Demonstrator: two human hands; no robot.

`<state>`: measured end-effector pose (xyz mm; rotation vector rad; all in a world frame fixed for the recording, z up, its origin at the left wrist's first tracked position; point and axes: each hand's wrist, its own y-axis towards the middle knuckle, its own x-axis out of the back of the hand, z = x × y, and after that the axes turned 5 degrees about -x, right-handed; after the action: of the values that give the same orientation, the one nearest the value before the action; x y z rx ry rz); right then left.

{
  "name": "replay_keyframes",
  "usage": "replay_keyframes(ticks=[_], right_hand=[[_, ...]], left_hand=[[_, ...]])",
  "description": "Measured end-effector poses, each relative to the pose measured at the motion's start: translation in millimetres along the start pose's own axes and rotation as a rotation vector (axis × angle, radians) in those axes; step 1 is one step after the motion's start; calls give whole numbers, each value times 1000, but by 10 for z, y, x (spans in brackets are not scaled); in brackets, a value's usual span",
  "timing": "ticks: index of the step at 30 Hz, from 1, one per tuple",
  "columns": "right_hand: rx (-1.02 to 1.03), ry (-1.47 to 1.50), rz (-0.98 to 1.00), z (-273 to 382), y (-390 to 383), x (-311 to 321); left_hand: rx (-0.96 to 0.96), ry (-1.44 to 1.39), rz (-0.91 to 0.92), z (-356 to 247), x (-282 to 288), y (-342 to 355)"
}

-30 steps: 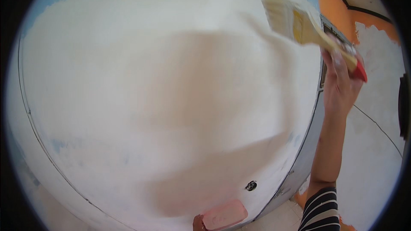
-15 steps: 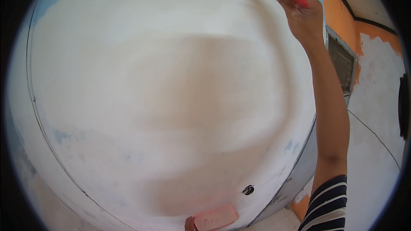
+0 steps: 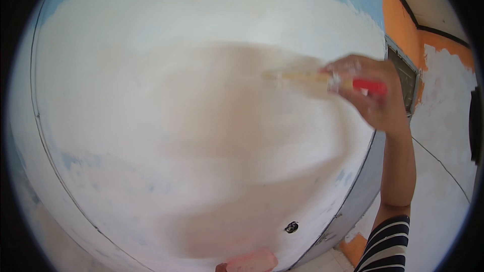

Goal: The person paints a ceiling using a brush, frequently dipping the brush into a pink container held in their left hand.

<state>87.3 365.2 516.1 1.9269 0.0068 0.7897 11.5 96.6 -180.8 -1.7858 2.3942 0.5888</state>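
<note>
The right hand (image 3: 383,106) and brush (image 3: 297,76) had moved downward before the white wall (image 3: 131,100), fingers (image 3: 348,64) clasped around the red-ended handle (image 3: 369,86); the left hand (image 3: 221,268) grasped a pink container (image 3: 254,262)

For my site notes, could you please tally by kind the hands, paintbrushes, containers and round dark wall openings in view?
Hands: 2 (right hand, left hand)
Paintbrushes: 1 (paintbrush with a red handle end)
Containers: 1 (pink container, partly cut off by the lower edge)
Round dark wall openings: 1 (round opening)
Total: 5
</note>
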Motion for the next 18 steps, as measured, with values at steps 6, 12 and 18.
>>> replay_keyframes(ticks=[6,12,18], right_hand=[[-162,-260,-337,-625,865,363],[-108,-216,-504,-368,1292,440],[-55,-238,-479,-741,1062,323]], left_hand=[[63,-77,-18,148,16,-2],[16,-45,-59,110,34,-10],[-10,-23,-91,32,26,-68]])
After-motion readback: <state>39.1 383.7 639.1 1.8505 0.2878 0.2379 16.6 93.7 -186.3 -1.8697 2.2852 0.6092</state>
